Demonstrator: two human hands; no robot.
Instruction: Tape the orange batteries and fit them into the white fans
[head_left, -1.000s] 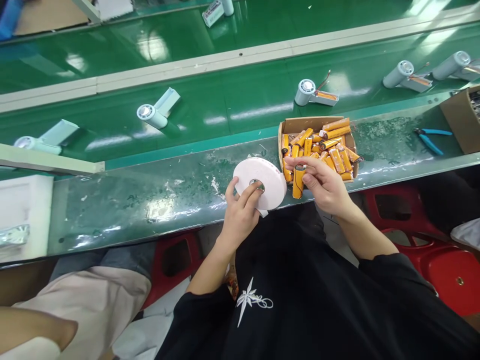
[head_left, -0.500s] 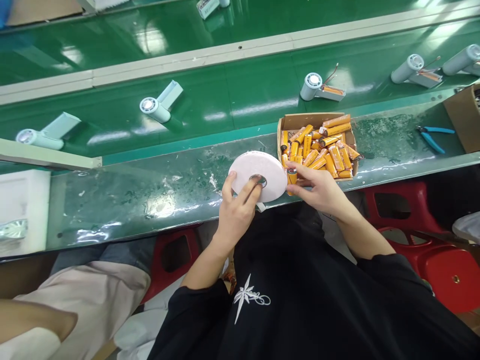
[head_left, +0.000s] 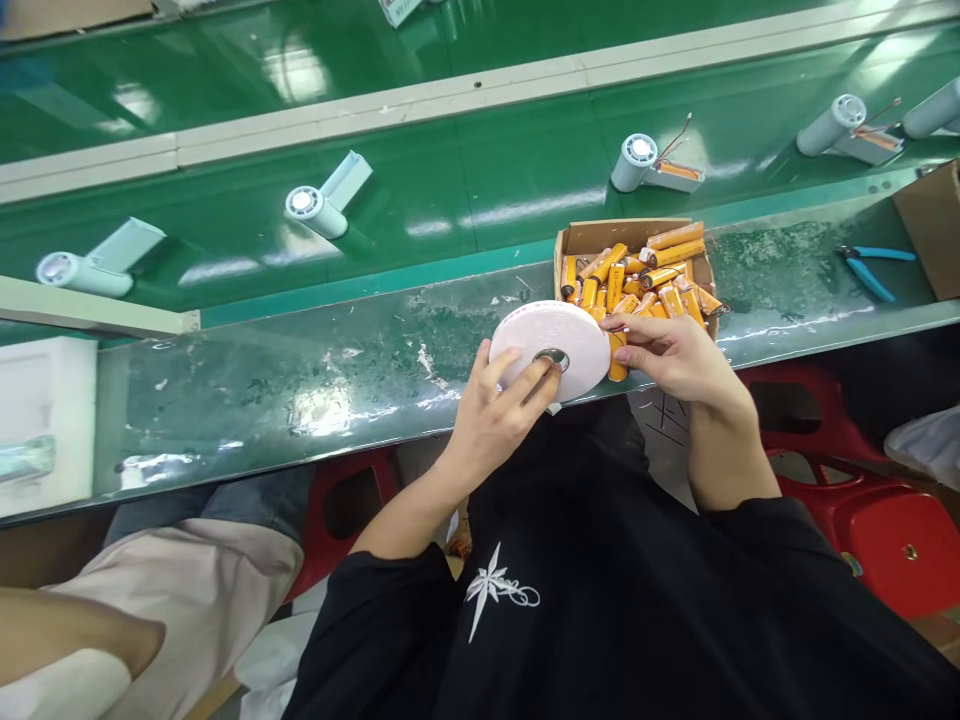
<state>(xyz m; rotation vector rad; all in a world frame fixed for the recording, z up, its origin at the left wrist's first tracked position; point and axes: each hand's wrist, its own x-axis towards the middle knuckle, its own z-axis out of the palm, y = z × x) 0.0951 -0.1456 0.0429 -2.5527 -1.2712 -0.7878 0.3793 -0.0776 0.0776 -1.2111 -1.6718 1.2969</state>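
Observation:
My left hand is closed on a large flat roll of white tape, with fingers in its metal-looking core and the thumb at the rim. At the roll's right edge, my right hand pinches an orange cylindrical battery that stands roughly upright. The fingertips also seem to hold its thin wire, though the detail is too small to be sure. Just behind is an open cardboard box heaped with orange batteries. The roll and right hand cover part of its front.
Pale blue handheld-fan bodies lie along the green conveyor belt; those on the right hold orange batteries with wires. Blue-handled pliers and another carton are at right. A white foam tray and a person's arm are at left.
Both hands, the tape roll and the battery have shifted to the right. The roll now overlaps the box's front left corner. The fan bodies on the belt have shifted slightly rightward in view.

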